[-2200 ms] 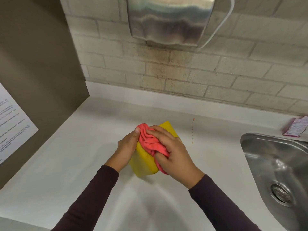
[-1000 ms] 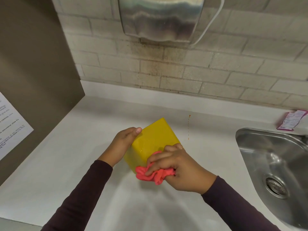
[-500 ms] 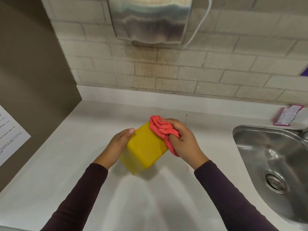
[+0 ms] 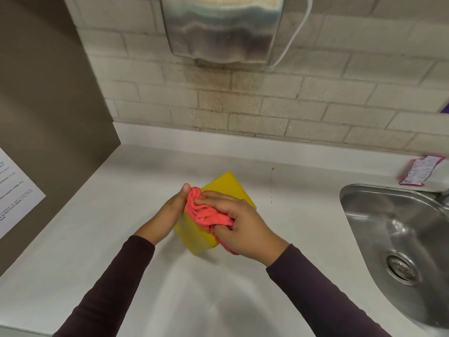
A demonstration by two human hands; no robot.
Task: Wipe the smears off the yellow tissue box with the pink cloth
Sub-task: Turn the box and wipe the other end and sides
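Room: a wall of pale brick point(image 4: 315, 100) runs behind the work surface, stained dark under a steel wall unit point(image 4: 222, 27) with a white cord point(image 4: 295, 37) leaving its right side.
Left side: a brown panel point(image 4: 48, 105) stands at the left edge and carries a white printed sheet point(image 4: 14, 190); the print is too small to read.
Desk: a white desk point(image 4: 97, 239) with a raised back lip; a thin orange streak point(image 4: 271, 186) marks it just right of the box.
Sink: a steel sink point(image 4: 393, 239) is set into the desk at the right, its round drain point(image 4: 401, 269) in view.
Packet: a pink and white packet point(image 4: 421, 170) lies on the back lip above the sink.
Yellow tissue box: the yellow tissue box point(image 4: 224, 187) sits mid-desk between both hands, turned so one corner points toward the wall; whether its base lies flat on the desk cannot be told.
Pink cloth: the pink cloth point(image 4: 206, 212) is bunched in folds across the box's top, nearer the left edge.
Right hand: the right hand point(image 4: 239, 226) grips the pink cloth, fingers curled into it and pressing it down on the box.
Left hand: the left hand point(image 4: 170, 212) clasps the box's left face, thumb tip up beside the cloth.
Sleeves: both forearms wear dark maroon sleeves point(image 4: 320, 293).
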